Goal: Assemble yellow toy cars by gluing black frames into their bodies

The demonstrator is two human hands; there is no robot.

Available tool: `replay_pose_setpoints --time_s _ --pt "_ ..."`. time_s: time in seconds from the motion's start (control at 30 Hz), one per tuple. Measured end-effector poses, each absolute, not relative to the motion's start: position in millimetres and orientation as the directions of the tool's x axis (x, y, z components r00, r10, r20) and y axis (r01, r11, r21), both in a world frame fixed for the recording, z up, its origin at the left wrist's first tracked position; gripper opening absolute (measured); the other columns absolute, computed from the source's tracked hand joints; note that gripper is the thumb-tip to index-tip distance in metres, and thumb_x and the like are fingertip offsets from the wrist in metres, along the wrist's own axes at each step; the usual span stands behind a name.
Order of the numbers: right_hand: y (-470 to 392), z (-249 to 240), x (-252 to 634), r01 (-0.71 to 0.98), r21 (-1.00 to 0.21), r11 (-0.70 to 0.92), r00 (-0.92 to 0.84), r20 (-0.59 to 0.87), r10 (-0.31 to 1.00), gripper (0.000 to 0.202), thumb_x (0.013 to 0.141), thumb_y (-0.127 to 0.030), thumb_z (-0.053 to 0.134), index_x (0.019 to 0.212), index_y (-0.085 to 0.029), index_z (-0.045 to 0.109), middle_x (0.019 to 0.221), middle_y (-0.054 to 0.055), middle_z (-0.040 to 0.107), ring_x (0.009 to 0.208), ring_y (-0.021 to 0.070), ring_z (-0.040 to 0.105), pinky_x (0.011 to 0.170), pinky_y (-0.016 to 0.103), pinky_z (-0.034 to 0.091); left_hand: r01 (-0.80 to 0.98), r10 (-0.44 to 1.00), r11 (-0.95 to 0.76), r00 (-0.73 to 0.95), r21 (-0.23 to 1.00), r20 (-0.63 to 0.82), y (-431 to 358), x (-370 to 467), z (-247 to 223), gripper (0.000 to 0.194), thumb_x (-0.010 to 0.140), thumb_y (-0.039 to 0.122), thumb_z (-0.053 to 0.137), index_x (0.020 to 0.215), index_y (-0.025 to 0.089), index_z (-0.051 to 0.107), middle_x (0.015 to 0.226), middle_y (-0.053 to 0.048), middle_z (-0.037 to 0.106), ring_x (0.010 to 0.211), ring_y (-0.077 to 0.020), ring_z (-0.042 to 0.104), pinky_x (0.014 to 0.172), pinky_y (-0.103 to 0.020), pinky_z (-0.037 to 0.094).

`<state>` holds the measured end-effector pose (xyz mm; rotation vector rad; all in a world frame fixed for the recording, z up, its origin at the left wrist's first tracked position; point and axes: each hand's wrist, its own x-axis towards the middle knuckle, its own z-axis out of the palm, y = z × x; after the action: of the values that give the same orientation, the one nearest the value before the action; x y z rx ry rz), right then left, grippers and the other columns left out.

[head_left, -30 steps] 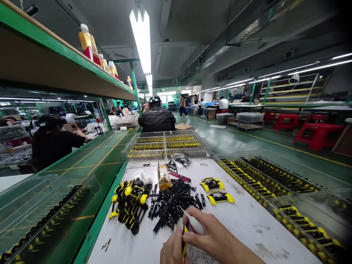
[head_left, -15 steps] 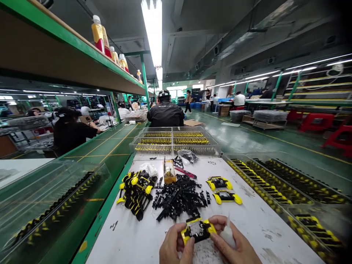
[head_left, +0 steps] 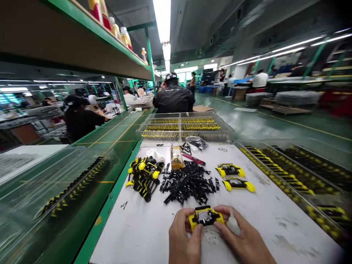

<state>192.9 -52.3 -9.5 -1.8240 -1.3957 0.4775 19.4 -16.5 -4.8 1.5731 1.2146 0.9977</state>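
Between both hands, low over the white board (head_left: 137, 227), is a yellow and black part (head_left: 205, 216). My left hand (head_left: 183, 233) grips its left end between thumb and fingers. My right hand (head_left: 239, 233) pinches the right end and also holds a small white bottle with a thin nozzle (head_left: 233, 223) against the fingers. A pile of black pieces (head_left: 188, 183) lies just beyond. Two similar yellow and black parts (head_left: 230, 170) rest at the right of it. More of them are heaped (head_left: 144, 176) at the left.
Clear trays filled with yellow and black parts stand at the back (head_left: 180, 128), right (head_left: 291, 176) and left (head_left: 71, 187). A yellow box (head_left: 176, 157) and a red knife (head_left: 194, 158) lie behind the pile. A person in a black jacket (head_left: 173, 97) sits ahead.
The camera view has shifted, so the board and trays appear higher, and most things sit further right. Both hands still hold the part, with little change in grip.
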Motion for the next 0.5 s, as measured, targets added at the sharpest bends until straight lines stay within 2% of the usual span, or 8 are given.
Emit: replay_pose_setpoints --time_s 0.13,0.23,0.37,0.5 --pt "-53 2 185 0.586 -0.805 -0.085 0.305 0.122 0.944 0.024 0.081 -0.036 0.056 0.101 -0.025 0.059 0.1 0.001 0.069 0.094 0.0217 0.064 0.082 0.03 0.05 0.265 0.986 -0.131 0.135 0.955 0.098 -15 20 -15 0.022 0.077 0.025 0.059 0.097 0.017 0.061 0.087 -0.006 0.068 0.073 -0.019 0.061 0.069 -0.029 0.048" --pt "-53 7 180 0.539 -0.839 -0.072 0.305 0.115 0.945 0.017 0.079 -0.027 0.057 0.095 -0.024 0.059 0.094 -0.001 0.068 0.089 0.0197 0.063 0.081 0.029 0.047 0.284 0.989 -0.134 0.093 0.949 0.112 -15 20 -21 0.026 0.076 0.034 0.061 0.097 0.018 0.061 0.081 -0.004 0.067 0.067 -0.0183 0.059 0.066 -0.029 0.047" --pt "-56 13 177 0.5 -0.864 -0.051 0.309 0.123 0.943 0.012 0.078 -0.023 0.057 0.09 -0.024 0.059 0.087 -0.002 0.067 0.082 0.0177 0.061 0.076 0.028 0.045 0.293 0.993 -0.114 0.062 0.949 0.1 -15 19 -22 0.036 0.072 0.043 0.064 0.097 0.018 0.062 0.076 -0.003 0.066 0.065 -0.0182 0.06 0.062 -0.028 0.047" --pt "-61 17 176 0.468 -0.883 -0.017 0.304 0.143 0.942 0.016 0.077 -0.018 0.057 0.093 -0.023 0.06 0.09 -0.002 0.067 0.086 0.0165 0.06 0.079 0.026 0.043 0.278 0.994 -0.103 0.054 0.955 0.092 -14 19 -25 0.041 0.069 0.048 0.065 0.097 0.018 0.062 0.073 -0.002 0.067 0.063 -0.0177 0.061 0.06 -0.027 0.049"
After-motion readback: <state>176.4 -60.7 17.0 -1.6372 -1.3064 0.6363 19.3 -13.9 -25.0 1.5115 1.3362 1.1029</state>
